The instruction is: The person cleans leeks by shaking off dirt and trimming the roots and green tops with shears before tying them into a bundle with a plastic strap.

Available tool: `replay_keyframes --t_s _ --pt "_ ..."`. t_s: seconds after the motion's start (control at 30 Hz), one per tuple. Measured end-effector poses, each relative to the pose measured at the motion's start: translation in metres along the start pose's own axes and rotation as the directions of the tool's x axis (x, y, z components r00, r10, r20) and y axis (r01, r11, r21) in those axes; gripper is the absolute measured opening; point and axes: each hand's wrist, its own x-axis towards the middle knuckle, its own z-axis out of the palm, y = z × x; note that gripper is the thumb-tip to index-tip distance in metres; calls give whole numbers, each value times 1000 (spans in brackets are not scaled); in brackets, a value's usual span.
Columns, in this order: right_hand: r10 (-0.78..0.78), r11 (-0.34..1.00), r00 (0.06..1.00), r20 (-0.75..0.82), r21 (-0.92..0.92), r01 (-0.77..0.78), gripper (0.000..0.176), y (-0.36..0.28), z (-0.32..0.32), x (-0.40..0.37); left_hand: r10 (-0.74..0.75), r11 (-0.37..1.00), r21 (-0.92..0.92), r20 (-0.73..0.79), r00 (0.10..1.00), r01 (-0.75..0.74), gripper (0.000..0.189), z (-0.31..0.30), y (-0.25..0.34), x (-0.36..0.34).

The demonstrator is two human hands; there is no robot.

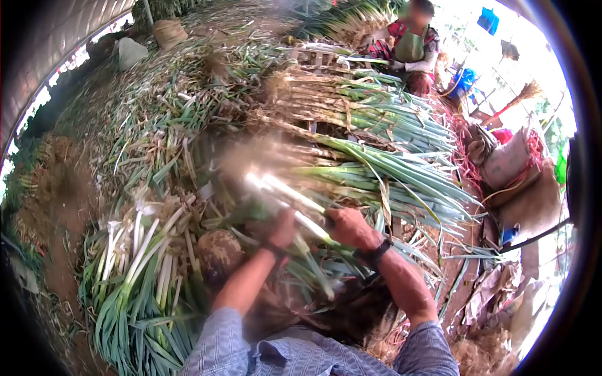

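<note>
My right hand (pixel 352 227) is closed around the green part of two long green onions (pixel 295 195), whose bright white stalks point up and left. Beside the white stalks is my left hand (pixel 282 228), smeared by motion, so its fingers cannot be made out. Their root ends blur into a brownish patch. Loose green leaves (pixel 313 269) hang below my hands, over my lap. In front lies a broad pile of untrimmed green onions (pixel 370 144), roots to the left and leaves to the right.
White-stalked green onions (pixel 141 269) lie in a heap at left, by a round patterned object (pixel 219 250). Stripped leaves (pixel 157 119) litter the ground. Another person (pixel 411 47) sits at the far end of the pile. Sacks (pixel 506 160) and red twine (pixel 461 147) lie at right.
</note>
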Motion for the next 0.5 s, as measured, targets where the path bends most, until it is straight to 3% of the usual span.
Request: replay_keyframes --t_s 0.03,0.07,0.13,0.17,0.23,0.27,0.33,0.37,0.43,0.5 --pt "-17 999 1000 4 -28 17 15 -1 3 -1 -52 995 -83 0 999 52 26 4 -6 1" --pt "-33 998 999 8 -55 33 15 -3 7 -1 -85 995 -54 33 996 87 24 2 -12 3" --pt "10 999 1000 -15 -33 -11 14 -1 13 1 -151 988 9 98 984 151 49 -4 -45 6" --pt "6 999 1000 2 -46 -6 14 -2 13 3 -128 979 170 110 986 108 50 -5 -66 9" --pt "5 999 1000 11 -34 -4 14 -5 12 6 -32 974 227 40 999 22 36 -4 -84 3" --pt "15 1000 1000 3 -10 -15 14 -8 11 6 35 992 127 -45 998 -29 27 5 -93 -2" --pt "14 1000 1000 12 0 -14 14 -7 12 6 31 988 -148 -9 999 -32 25 7 -81 -7" --pt "-2 1000 1000 29 -15 2 14 -4 16 8 -5 949 -313 124 992 44 30 -2 -49 -8" --pt "10 998 999 33 -64 -8 14 -10 11 6 -20 877 -474 142 990 86 31 -3 -50 -5" --pt "7 999 1000 17 -44 -6 16 -11 5 8 -45 900 -434 -22 999 31 23 9 -55 -2"
